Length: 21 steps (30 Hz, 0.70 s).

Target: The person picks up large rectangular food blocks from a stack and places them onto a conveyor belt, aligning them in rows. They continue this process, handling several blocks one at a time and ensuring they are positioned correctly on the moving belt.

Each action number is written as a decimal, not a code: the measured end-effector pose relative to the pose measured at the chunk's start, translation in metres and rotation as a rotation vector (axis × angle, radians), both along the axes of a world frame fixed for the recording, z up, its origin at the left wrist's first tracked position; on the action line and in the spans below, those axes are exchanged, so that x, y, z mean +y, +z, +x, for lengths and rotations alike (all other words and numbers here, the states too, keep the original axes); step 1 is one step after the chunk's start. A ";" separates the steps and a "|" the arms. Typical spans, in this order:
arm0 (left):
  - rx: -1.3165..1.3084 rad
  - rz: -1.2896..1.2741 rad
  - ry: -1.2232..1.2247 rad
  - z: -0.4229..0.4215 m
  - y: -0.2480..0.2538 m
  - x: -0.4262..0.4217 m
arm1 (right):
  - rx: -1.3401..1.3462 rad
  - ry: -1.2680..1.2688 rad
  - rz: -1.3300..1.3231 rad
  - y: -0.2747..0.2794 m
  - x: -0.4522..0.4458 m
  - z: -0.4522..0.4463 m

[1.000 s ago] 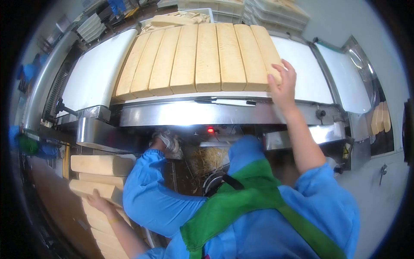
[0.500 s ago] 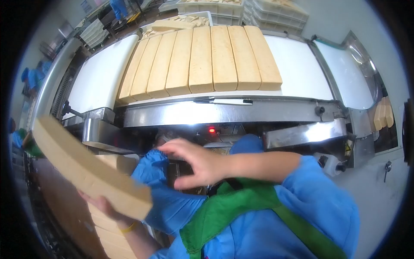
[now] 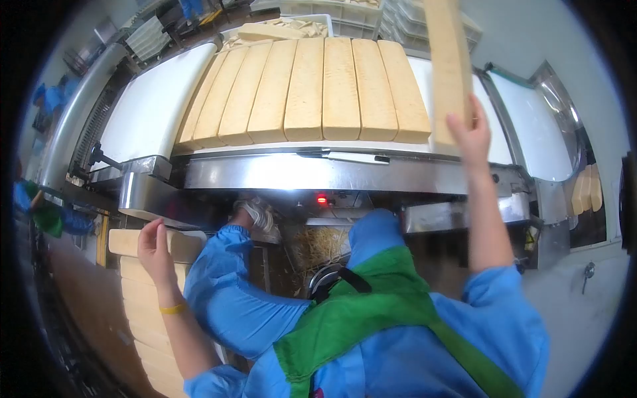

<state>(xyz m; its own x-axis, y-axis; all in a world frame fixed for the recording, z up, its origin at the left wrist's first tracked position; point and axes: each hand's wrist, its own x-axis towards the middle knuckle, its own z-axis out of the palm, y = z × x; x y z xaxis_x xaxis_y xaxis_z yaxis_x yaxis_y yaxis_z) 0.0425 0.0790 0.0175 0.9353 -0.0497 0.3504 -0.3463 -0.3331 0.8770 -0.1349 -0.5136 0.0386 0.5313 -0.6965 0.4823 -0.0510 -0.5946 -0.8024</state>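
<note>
A long beige loaf-like block (image 3: 448,63) stands out at the right, tilted up over the belt, with my right hand (image 3: 472,129) closed around its near end. Its lower end is beside the rightmost block of a row of similar blocks (image 3: 303,93) lying side by side on the white belt. At the left, my left hand (image 3: 156,252) is empty, its fingers loosely bent and slightly apart. It hovers over a stack of more beige blocks (image 3: 142,292), and a yellow band circles the wrist.
A white-handled knife or similar tool (image 3: 355,157) lies on the metal front edge (image 3: 252,174). Behind the row stands a white bin (image 3: 326,26) of pale pieces. Stacked crates (image 3: 391,30) are at the back. Several blocks (image 3: 587,189) show at far right. Other people in blue (image 3: 50,99) are at far left.
The block held in my left hand at the left is now in my right hand at the far right. My left hand has let go, and my right hand has swung across from the middle.
</note>
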 end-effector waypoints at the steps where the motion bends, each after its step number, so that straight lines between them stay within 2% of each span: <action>1: 0.027 0.020 0.082 0.006 -0.012 0.020 | 0.124 -0.096 -0.123 -0.005 -0.039 -0.006; 4: 0.069 0.318 0.286 0.021 -0.032 0.060 | 0.849 -0.180 -0.210 0.003 -0.092 -0.016; 6: 0.015 0.385 0.284 0.028 -0.041 0.072 | 0.729 -0.203 -0.311 -0.030 -0.117 -0.014; 8: -0.004 0.436 0.256 0.037 -0.051 0.080 | 0.655 -0.188 -0.443 -0.037 -0.109 -0.010; 11: 0.013 0.489 0.191 0.045 -0.060 0.083 | 0.633 -0.174 -0.370 -0.036 -0.074 0.008; 13: 0.007 0.518 0.151 0.048 -0.058 0.073 | 0.490 -0.114 -0.516 -0.045 -0.060 0.026; 14: -0.111 0.662 0.123 0.050 -0.057 0.071 | 0.485 -0.093 -0.489 -0.043 -0.049 0.036; 17: -0.171 0.784 0.131 0.044 -0.047 0.062 | 0.486 -0.175 -0.376 -0.037 -0.024 0.047; 21: -0.133 1.052 0.191 0.029 -0.013 0.048 | 0.426 -0.195 -0.397 -0.046 -0.027 0.049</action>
